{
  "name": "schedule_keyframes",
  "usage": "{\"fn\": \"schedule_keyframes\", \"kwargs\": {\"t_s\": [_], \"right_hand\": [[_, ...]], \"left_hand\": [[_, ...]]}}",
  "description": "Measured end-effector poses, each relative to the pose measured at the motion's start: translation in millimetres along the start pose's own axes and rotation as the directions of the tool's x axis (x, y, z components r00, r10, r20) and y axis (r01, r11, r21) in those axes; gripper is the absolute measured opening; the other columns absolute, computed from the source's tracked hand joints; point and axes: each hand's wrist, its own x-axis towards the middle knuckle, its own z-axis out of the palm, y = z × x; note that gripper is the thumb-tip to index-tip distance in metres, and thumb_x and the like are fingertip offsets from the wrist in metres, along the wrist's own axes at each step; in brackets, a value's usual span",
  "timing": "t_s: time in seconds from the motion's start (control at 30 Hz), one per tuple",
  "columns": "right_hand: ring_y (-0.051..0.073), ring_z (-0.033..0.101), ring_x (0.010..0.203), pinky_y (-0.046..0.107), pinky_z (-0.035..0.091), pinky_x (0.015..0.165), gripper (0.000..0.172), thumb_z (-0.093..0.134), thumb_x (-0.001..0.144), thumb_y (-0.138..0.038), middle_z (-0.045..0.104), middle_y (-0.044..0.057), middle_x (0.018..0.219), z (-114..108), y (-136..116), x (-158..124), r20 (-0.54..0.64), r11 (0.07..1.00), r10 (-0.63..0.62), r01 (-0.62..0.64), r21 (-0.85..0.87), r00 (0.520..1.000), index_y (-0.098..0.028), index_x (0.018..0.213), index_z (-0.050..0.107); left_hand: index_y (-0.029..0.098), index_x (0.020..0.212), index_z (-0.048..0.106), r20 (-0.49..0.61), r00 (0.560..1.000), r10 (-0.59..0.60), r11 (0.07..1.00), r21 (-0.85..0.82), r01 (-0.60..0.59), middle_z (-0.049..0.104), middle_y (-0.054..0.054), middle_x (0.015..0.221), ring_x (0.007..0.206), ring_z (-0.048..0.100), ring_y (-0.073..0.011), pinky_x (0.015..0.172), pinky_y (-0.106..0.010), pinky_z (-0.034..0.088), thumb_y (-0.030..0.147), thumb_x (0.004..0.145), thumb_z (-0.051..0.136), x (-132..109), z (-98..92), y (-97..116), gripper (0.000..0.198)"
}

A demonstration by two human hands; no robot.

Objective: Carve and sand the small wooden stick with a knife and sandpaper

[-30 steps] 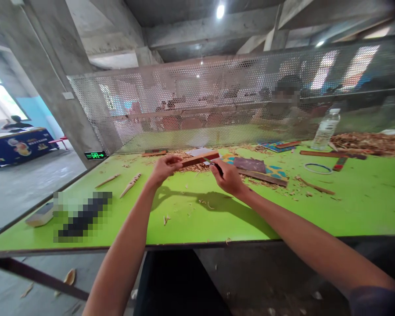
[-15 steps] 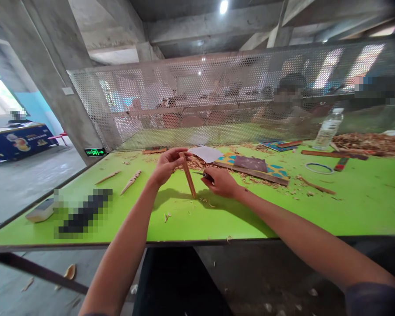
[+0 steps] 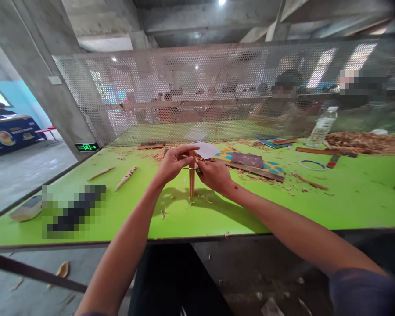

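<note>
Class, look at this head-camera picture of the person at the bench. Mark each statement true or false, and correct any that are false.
1. The left hand grips a wooden stick that stands upright on the table. True.
2. The table has a blue top. False: its top is bright green.
3. The right hand holds a small knife against the stick. True.
4. The plastic water bottle lies on its side. False: it stands upright.
</note>
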Motion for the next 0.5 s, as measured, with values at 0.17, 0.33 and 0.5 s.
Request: {"fn": "schedule_keyframes", "kwargs": {"t_s": [0.17, 0.33, 0.5], "right_hand": [[0.022, 0.068, 0.073, 0.032, 0.033, 0.059, 0.028, 0.039, 0.099, -0.018, 0.076, 0.014, 0.092, 4.7, -6.2, -6.5, 0.091, 1.000, -0.012, 0.014, -0.023, 0.996, -0.013, 0.110, 0.064], [0.024, 0.070, 0.075, 0.031, 0.036, 0.061, 0.027, 0.038, 0.100, -0.017, 0.075, 0.014, 0.091, 7.4, -10.5, -11.1, 0.123, 0.999, 0.030, -0.027, -0.026, 0.992, -0.013, 0.110, 0.063], [0.025, 0.070, 0.074, 0.031, 0.039, 0.061, 0.027, 0.038, 0.101, -0.019, 0.076, 0.014, 0.088, 15.5, -12.1, -22.6, 0.214, 1.000, -0.018, 0.022, -0.013, 0.977, -0.014, 0.108, 0.064]], "left_hand": [[0.016, 0.117, 0.076, -0.012, 1.000, -0.010, 1.000, -0.010, 0.010, 0.078, -0.008, 0.101, 0.095, 0.073, -0.0193, 0.090, -0.033, 0.059, 0.017, 0.082, 0.071, 1.8, 1.4, -2.9, 0.035], [0.017, 0.116, 0.076, -0.051, 0.999, -0.014, 1.000, 0.004, 0.014, 0.078, -0.007, 0.098, 0.092, 0.074, -0.0198, 0.089, -0.034, 0.060, 0.021, 0.083, 0.073, 0.0, 3.0, -1.0, 0.034], [0.015, 0.110, 0.078, -0.116, 0.993, 0.010, 0.998, 0.062, -0.003, 0.076, -0.005, 0.084, 0.079, 0.073, -0.0178, 0.076, -0.029, 0.060, 0.028, 0.080, 0.080, 1.9, 5.4, -3.4, 0.033]]}}
